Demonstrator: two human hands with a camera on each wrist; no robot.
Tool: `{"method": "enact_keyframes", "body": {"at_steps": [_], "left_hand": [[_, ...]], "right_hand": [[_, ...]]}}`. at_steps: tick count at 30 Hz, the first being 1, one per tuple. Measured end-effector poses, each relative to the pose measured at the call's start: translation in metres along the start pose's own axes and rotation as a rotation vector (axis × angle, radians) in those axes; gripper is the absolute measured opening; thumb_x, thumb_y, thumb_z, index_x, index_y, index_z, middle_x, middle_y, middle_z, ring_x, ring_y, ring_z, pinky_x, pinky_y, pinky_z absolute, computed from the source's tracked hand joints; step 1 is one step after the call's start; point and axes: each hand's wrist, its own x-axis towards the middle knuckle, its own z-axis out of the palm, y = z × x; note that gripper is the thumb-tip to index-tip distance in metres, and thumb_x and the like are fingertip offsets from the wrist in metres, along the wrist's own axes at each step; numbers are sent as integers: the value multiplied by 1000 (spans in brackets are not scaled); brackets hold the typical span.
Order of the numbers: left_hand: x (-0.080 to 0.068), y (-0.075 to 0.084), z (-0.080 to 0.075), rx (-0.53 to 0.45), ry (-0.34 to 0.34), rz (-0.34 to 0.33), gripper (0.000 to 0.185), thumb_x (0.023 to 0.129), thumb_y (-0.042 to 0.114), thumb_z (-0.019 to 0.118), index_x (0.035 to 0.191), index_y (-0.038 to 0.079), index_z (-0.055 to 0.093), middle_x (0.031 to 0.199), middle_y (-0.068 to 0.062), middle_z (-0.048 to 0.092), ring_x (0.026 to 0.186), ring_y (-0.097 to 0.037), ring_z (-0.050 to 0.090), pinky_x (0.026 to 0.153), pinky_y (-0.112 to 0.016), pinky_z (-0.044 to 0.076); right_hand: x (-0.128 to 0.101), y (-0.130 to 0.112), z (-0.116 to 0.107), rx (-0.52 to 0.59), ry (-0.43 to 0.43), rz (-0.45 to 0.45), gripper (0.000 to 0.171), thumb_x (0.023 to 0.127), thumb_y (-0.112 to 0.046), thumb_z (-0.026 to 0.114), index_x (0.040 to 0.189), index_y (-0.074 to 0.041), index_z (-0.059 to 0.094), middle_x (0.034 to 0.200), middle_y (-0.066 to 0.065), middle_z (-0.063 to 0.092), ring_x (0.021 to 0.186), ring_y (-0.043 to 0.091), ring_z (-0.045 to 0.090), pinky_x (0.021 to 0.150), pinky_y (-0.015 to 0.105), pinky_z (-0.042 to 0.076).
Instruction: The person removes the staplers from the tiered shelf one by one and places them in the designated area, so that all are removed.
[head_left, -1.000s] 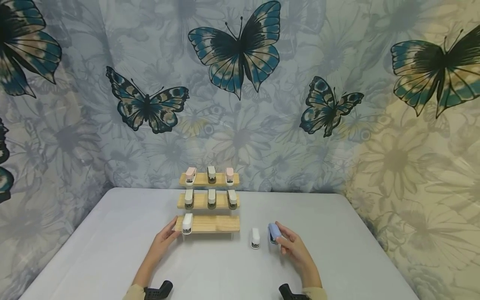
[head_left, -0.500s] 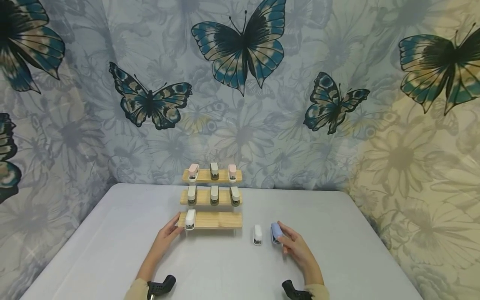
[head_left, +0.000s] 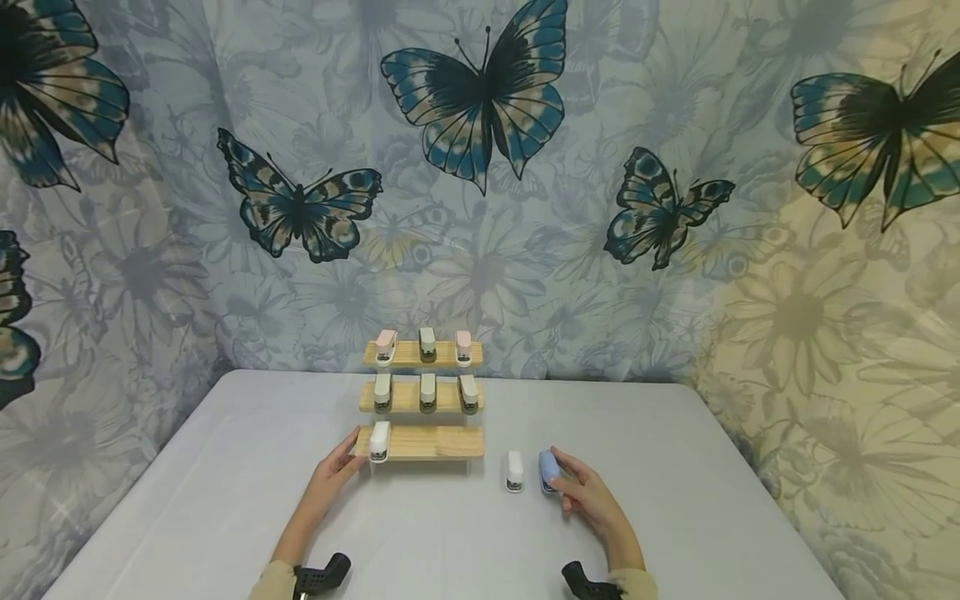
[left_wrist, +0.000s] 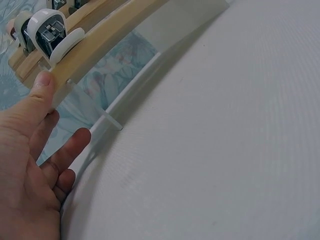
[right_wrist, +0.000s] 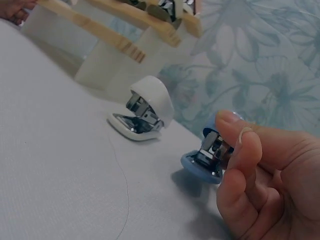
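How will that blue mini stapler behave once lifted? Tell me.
The blue stapler looks stiff: a hard shell over metal. Probably light, since the right hand pinches it with fingertips. Its smooth rounded top might slip, and it may rock on the table.

Two little staplers and a wooden rack on the table

We see a small blue stapler [head_left: 549, 470] low and right of the middle, held in the fingers of the right hand [head_left: 588, 500]. A white stapler [head_left: 513, 472] sits just left of it, apart, its mouth open. The wooden rack [head_left: 435, 442] stands in the middle with three steps, and the left hand [head_left: 333, 477] touches its bottom left end.
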Motion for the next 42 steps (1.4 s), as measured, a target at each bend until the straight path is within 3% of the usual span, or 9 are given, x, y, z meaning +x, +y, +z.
{"method": "enact_keyframes", "body": {"at_steps": [10,17,24,30,37,42], "left_hand": [[-2,1,-1,12,0,-10,49,74,36,50,120,27,33,121,6,31,85,-14,46,74,-28,40],[1,4,-2,18,-25,26,50,77,33,48,122,24,29,123,0,29,86,-17,46,75,-29,39],[-1,4,-4,45,9,7,50,75,35,50,120,24,33,121,2,31,85,-15,46,73,-30,40],[0,4,-6,30,-21,47,49,78,31,47,123,24,28,124,0,28,85,-16,46,74,-27,40],[0,3,-5,0,-6,33,48,76,31,49,121,24,31,122,3,30,84,-16,47,72,-25,41],[-1,1,-1,12,-44,54,49,78,31,47,123,21,28,124,-1,28,86,-16,46,74,-26,40]], "right_hand": [[-1,-7,4,-11,-14,19,56,75,-9,53,123,-6,24,125,15,14,43,10,41,39,20,39],[2,-2,1,-57,-4,4,57,74,-12,55,123,-8,26,123,14,19,45,9,42,40,19,40],[4,-1,2,-105,-36,-5,55,77,-13,51,124,-7,24,122,17,19,46,10,45,43,25,44],[6,-4,3,-94,-30,-10,55,77,-12,52,124,-6,23,121,18,20,46,10,46,43,24,44],[4,-3,4,-85,15,-17,58,73,-11,55,122,-2,25,89,20,41,45,8,45,42,21,44],[0,-3,1,-37,42,-1,59,72,-9,56,121,-2,26,111,21,31,44,8,45,41,20,43]]}}
